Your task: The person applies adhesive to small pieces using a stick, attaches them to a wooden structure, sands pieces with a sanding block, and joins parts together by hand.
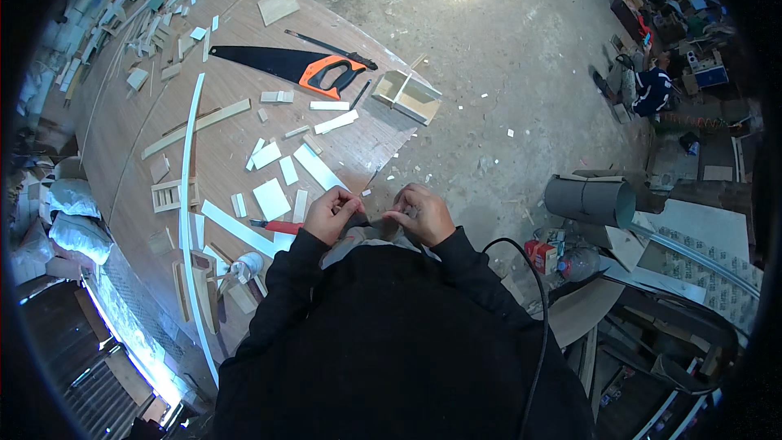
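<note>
My left hand (334, 213) is curled near my body at the table's near edge, thumb and fingertips together; what it holds, if anything, is too small to make out. Just right of it, my right hand (419, 213) has bent fingers pinched, their contents also unclear. Beside my left hand lie a red-handled tool (275, 225), a long white strip (318, 166) and small pale blocks (269, 199). Farther up are an orange-and-black handsaw (277, 66), a slim dark bar tool (330, 48) and an open wooden box (407, 98) at the table's edge.
The wooden table (114, 138) holds long strips (186, 171), a small slatted frame (167, 195) and offcuts. At right, beside the concrete floor (505, 49), are a grey roll (586, 200), stacked boards (700, 244) and a black cable (529, 269). Another person (652, 90) is crouched at upper right.
</note>
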`<action>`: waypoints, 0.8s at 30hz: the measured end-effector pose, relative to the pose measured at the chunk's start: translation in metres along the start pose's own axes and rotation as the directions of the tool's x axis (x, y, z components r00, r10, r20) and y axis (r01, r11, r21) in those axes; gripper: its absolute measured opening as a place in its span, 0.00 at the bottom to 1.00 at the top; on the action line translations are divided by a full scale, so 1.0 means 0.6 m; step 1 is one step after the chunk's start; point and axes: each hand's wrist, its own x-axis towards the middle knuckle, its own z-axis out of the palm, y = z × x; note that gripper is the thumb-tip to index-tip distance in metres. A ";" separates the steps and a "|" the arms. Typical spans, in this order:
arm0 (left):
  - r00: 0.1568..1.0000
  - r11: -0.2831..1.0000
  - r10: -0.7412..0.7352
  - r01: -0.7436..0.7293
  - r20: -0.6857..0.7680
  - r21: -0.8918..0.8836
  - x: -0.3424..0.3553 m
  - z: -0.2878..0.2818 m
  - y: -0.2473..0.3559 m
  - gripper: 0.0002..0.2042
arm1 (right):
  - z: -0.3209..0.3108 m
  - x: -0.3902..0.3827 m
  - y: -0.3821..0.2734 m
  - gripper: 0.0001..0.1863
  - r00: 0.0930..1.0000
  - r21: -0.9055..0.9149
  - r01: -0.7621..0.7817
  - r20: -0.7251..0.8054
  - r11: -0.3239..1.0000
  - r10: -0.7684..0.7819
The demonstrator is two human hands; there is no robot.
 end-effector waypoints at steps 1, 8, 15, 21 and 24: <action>1.000 0.999 0.020 -0.020 -0.004 0.025 -0.003 0.003 -0.004 0.06 | -0.004 -0.004 0.000 0.09 1.000 0.001 0.008 -0.004 1.000 -0.008; 0.990 0.991 0.121 -0.116 -0.074 0.064 -0.034 0.068 -0.003 0.08 | -0.049 -0.043 0.028 0.07 0.993 0.134 0.115 0.020 0.984 -0.119; 0.972 0.993 0.114 -0.115 -0.207 0.008 -0.054 0.204 -0.028 0.08 | -0.171 -0.122 0.085 0.08 0.969 0.116 0.193 0.131 0.974 -0.208; 0.970 0.998 0.055 -0.048 -0.235 0.033 -0.070 0.341 -0.039 0.06 | -0.250 -0.195 0.171 0.09 0.964 0.187 0.235 0.082 0.954 -0.254; 0.962 0.993 0.085 -0.062 -0.259 0.095 -0.087 0.389 -0.046 0.07 | -0.278 -0.214 0.203 0.07 0.958 0.194 0.259 0.070 0.946 -0.277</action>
